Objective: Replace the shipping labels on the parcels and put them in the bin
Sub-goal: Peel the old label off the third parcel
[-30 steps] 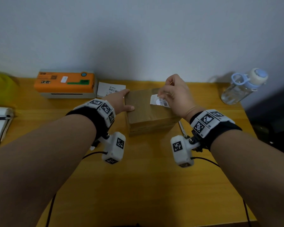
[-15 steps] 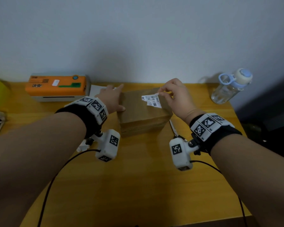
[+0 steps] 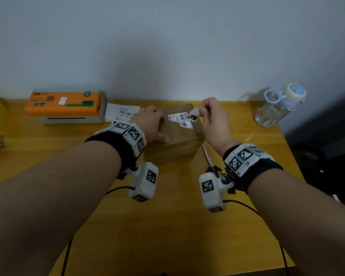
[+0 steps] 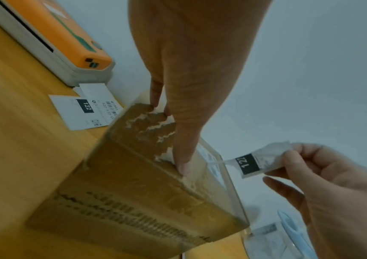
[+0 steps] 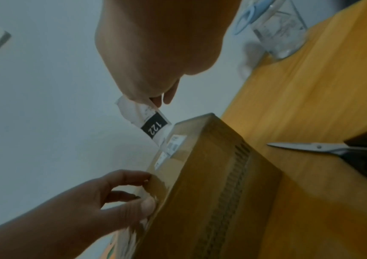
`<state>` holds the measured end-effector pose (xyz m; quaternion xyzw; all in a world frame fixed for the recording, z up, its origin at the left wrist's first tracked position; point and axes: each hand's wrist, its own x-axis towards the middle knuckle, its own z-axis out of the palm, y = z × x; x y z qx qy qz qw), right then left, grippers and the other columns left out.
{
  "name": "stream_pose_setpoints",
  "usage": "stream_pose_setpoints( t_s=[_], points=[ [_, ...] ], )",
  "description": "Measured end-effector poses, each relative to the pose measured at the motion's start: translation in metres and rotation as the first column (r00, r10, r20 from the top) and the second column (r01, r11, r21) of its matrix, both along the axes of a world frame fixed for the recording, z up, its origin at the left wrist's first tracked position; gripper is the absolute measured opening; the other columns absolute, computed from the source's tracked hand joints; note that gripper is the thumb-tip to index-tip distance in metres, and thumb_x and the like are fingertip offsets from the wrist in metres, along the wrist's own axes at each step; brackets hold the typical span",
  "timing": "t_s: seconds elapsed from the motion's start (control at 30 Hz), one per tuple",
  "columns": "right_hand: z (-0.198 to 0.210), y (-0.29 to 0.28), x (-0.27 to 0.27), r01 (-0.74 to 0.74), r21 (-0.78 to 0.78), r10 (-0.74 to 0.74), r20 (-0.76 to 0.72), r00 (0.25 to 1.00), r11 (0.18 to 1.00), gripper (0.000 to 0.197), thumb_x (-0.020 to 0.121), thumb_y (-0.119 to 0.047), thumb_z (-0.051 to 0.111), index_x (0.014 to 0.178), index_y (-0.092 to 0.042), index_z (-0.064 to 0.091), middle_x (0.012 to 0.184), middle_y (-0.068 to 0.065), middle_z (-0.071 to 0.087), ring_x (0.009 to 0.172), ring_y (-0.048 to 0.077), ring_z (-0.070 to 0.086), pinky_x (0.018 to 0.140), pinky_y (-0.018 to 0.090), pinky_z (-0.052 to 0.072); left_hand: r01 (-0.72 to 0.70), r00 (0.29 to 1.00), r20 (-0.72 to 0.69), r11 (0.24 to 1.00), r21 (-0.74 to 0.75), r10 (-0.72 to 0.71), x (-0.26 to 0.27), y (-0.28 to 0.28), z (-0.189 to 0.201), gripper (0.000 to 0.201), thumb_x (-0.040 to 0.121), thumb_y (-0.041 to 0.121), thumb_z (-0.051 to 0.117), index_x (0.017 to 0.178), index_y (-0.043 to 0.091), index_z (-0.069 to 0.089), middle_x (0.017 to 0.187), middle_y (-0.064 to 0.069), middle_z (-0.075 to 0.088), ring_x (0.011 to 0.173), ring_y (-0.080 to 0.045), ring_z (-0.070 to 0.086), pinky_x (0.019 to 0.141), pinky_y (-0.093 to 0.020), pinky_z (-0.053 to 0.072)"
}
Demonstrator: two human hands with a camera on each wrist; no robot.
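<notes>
Head view: two hands (image 3: 213, 120), one parcel (image 3: 177, 144), two labels (image 3: 180, 119).

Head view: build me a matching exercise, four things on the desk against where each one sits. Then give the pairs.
Things:
1. scissors
2. water bottle
3. label printer
4. old label

Places:
A. far left of the desk, by the wall
B. on top of the cardboard box, part peeled, pinched by the right hand
C. flat on the desk, right of the box
D. far right corner of the desk

Pairs: 1-C, 2-D, 3-A, 4-B
</notes>
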<state>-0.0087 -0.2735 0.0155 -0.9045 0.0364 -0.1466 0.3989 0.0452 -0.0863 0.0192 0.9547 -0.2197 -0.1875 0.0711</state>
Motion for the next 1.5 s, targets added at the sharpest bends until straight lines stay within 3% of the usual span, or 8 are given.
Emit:
stream_pose_setpoints(
  t_s=[0.13, 0.4, 0.6, 0.83, 1.07, 1.3, 1.4, 1.5],
  points=[
    [0.001, 0.005, -0.003, -0.057, 0.041, 0.057, 0.009, 0.998, 0.998, 0.011, 0.097, -0.01, 0.047, 0.091, -0.018, 0.052, 0.08, -0.013, 0.052, 0.076, 0.009, 0.051, 0.068, 0.022, 0.045, -0.024, 1.0, 0.007, 0.999, -0.041, 0.024, -0.002, -0.007, 0.004, 0.078, 0.071, 0.07, 0.058, 0.129, 0.02, 0.048, 0.13, -0.005, 0.044, 0.117, -0.024, 0.044, 0.099, -0.045, 0.042],
    [0.012, 0.01, 0.008, -0.21, 0.018, 0.211, -0.07, 0.975, 0.977, 0.031, 0.091, -0.016, 0.06, 0.122, -0.014, 0.055, 0.089, -0.004, 0.063, 0.082, 0.013, 0.061, 0.077, 0.031, 0.054, -0.064, 0.992, 0.046, 0.773, -0.631, 0.12, -0.014, -0.016, 0.015, 0.016, 0.09, 0.03, 0.059, 0.097, 0.017, 0.064, 0.091, 0.004, 0.061, 0.084, -0.01, 0.056, 0.08, -0.026, 0.048],
    [-0.004, -0.004, 0.026, -0.251, -0.185, 0.174, -0.354, 0.919, 0.95, 0.061, 0.089, -0.012, 0.057, 0.144, -0.017, 0.033, 0.146, 0.007, 0.038, 0.135, 0.023, 0.036, 0.112, 0.037, 0.033, -0.27, 0.945, 0.014, 0.806, -0.526, 0.325, 0.0, 0.01, 0.002, 0.014, 0.092, 0.023, 0.056, 0.099, 0.011, 0.058, 0.09, -0.001, 0.059, 0.078, -0.013, 0.053, 0.061, -0.016, 0.039],
    [-0.007, -0.011, 0.039, -0.475, -0.379, 0.167, -0.616, 0.77, 0.794, 0.05, 0.086, -0.033, 0.061, 0.131, -0.02, 0.042, 0.159, 0.008, 0.012, 0.147, 0.028, 0.005, 0.117, 0.056, 0.01, -0.331, 0.942, -0.083, 0.941, -0.076, 0.324, 0.002, 0.023, -0.001, 0.07, 0.076, 0.058, 0.064, 0.131, 0.023, 0.041, 0.134, -0.012, 0.04, 0.12, -0.031, 0.042, 0.098, -0.044, 0.043],
    [0.009, -0.014, 0.026, -0.497, -0.396, 0.153, -0.643, 0.75, 0.772, 0.062, 0.073, -0.045, 0.074, 0.119, -0.019, 0.041, 0.12, 0.005, 0.05, 0.104, 0.022, 0.047, 0.087, 0.034, 0.042, -0.38, 0.915, -0.143, 0.925, 0.006, 0.377, -0.007, 0.013, 0.0, 0.111, 0.074, 0.053, 0.071, 0.15, 0.024, -0.005, 0.155, -0.019, -0.004, 0.13, -0.039, 0.04, 0.101, -0.043, 0.042],
    [0.007, -0.017, -0.005, -0.331, -0.378, -0.025, -0.691, 0.722, 0.865, 0.081, 0.088, -0.047, 0.06, 0.147, -0.018, 0.013, 0.124, 0.015, 0.057, 0.1, 0.029, 0.06, 0.077, 0.038, 0.05, -0.355, 0.929, -0.132, 0.934, -0.048, 0.346, -0.016, 0.018, -0.003, 0.098, 0.076, 0.065, 0.059, 0.147, 0.014, 0.013, 0.147, -0.022, 0.024, 0.121, -0.04, 0.048, 0.098, -0.048, 0.046],
    [0.006, -0.001, -0.012, -0.147, -0.166, -0.007, -0.686, 0.727, 0.975, 0.088, 0.092, -0.033, 0.059, 0.149, -0.022, -0.007, 0.099, 0.018, 0.065, 0.068, 0.028, 0.067, 0.059, 0.04, 0.058, -0.321, 0.916, -0.307, 0.932, -0.169, 0.26, -0.028, 0.014, -0.004, 0.09, 0.077, 0.06, 0.062, 0.142, 0.015, 0.018, 0.121, -0.013, 0.054, 0.094, -0.025, 0.063, 0.077, -0.038, 0.057],
    [-0.003, 0.022, -0.022, -0.081, 0.07, 0.106, -0.718, 0.688, 0.994, 0.083, 0.097, -0.02, 0.052, 0.149, -0.017, -0.012, 0.072, 0.016, 0.067, 0.049, 0.025, 0.064, 0.048, 0.035, 0.057, -0.189, 0.948, -0.291, 0.961, -0.2, 0.126, -0.038, 0.011, -0.009, 0.094, 0.075, 0.053, 0.069, 0.145, 0.017, 0.018, 0.136, -0.01, 0.045, 0.115, -0.024, 0.052, 0.091, -0.036, 0.047]
  ],
)
